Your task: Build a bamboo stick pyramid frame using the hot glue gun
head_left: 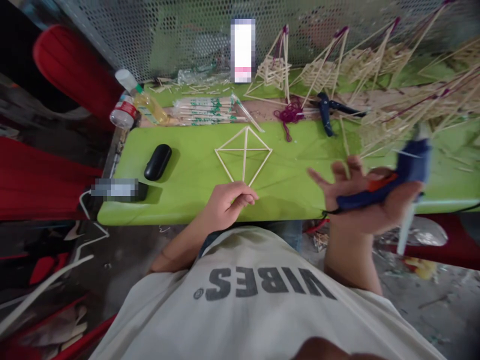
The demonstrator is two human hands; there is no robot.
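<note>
A green-topped bench (183, 197) stretches across the middle of the frame. On its left part lie a black case (158, 162) and, by the lower-left edge, a dark box (141, 191). A stick diamond (245, 150) rests near centre. Above it come wrapped sticks (210, 104), purple string (290, 114) and pliers (324, 112); stick models (275, 72) crowd the upper right. A bottle (150, 106) stands upper left.

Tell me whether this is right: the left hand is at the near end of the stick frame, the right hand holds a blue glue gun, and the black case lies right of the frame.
One thing is wrong: the head view shows the black case left of the stick frame, not right of it. The rest of your statement stands.
</note>
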